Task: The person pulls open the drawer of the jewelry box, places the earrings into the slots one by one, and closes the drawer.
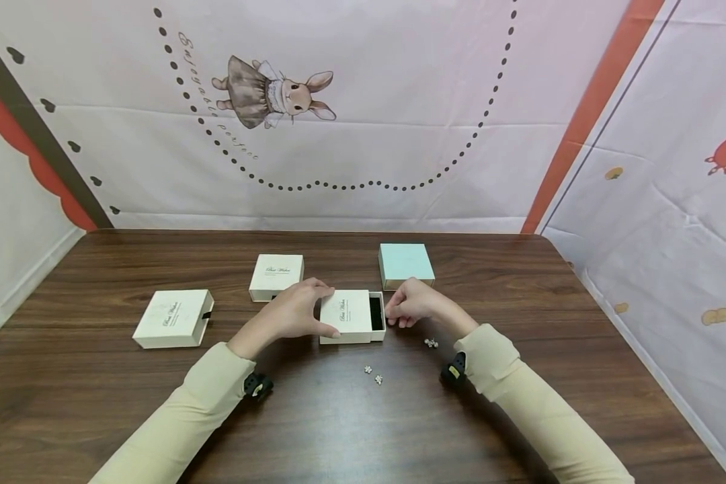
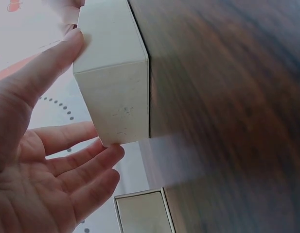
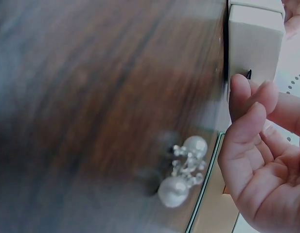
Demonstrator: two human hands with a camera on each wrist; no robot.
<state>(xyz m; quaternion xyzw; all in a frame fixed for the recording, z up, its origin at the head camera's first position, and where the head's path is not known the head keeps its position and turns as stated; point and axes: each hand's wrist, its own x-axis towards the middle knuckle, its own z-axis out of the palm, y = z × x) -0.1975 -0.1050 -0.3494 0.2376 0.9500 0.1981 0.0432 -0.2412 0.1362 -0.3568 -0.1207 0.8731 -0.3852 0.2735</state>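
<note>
**Held at left, pinched at right, partly drawn apart**

Gripping the white box (image 1: 346,310) at mid-worktop (image 1: 314,430) with left fingers (image 2: 94,167), thumb toward the near edge. Pinching, by the look of it, the black tab (image 3: 249,74) at the right end with right fingers (image 3: 243,133). Can already see a strip of the inner tray (image 1: 377,335), dark lining (image 1: 376,313) bare, out to the right.

Could tug too hard — and, for want of a firm left hold, drag the whole box rightward or jerk the tray clean out. Might equally lose so small a tab through a slack pinch, or skew the tray and jam it by pulling at a slant. Should mind the pearl earrings (image 1: 431,343), just left of the right wrist: by dropping low or swinging near, could scatter them. Might also bump the pale blue box (image 1: 404,261), just far of the knuckles.
</note>
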